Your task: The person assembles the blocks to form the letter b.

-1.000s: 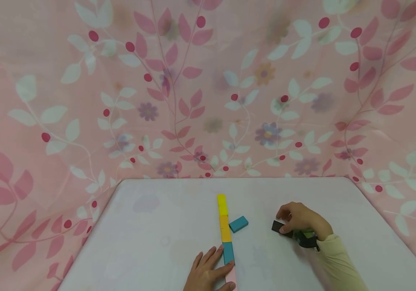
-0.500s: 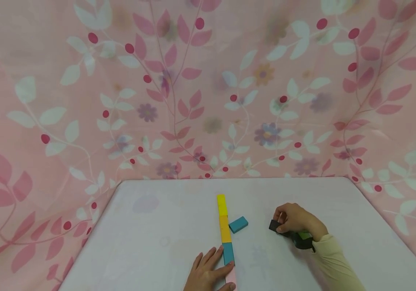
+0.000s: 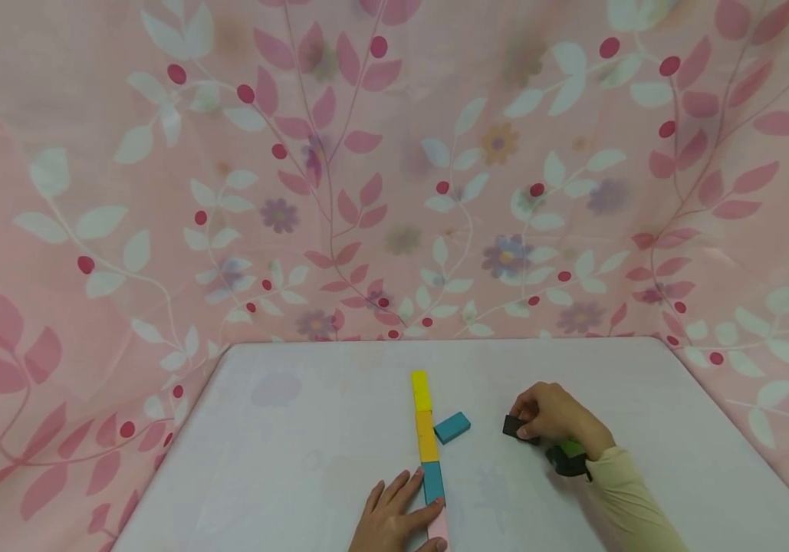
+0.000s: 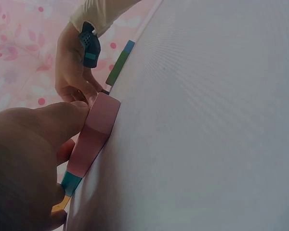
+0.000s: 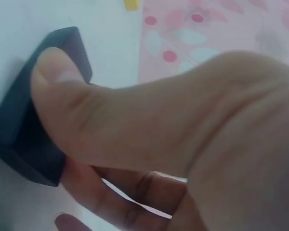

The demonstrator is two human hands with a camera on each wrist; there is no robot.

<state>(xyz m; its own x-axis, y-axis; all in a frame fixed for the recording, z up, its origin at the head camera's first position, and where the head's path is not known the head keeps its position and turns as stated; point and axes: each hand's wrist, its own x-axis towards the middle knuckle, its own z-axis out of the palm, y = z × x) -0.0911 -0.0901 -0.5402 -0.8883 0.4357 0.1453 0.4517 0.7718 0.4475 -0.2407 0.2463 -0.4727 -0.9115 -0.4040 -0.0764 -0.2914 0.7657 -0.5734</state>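
My right hand [image 3: 553,414] pinches a black block [image 3: 514,428] between thumb and fingers, over the right part of the table. Its thumb lies across the block's dark face [image 5: 29,144] in the right wrist view. My left hand [image 3: 390,515] lies beside a straight row of blocks, fingers extended along its left side. Its index fingertip touches where the teal block [image 3: 433,483] meets a pink block [image 3: 438,525]; the thumb touches the pink one. Further along the row come an orange block [image 3: 426,435] and a yellow block [image 3: 421,391]. A loose teal block [image 3: 452,427] lies just right of the row.
Green and blue blocks [image 4: 116,70] stand beyond the pink ones in the left wrist view. The white table [image 3: 284,429] ends at a pink floral cloth [image 3: 394,192]. A dark device [image 3: 567,461] is strapped to my right wrist.
My right hand has shifted slightly left with the black block, toward the row. The left hand and the row have kept their places.
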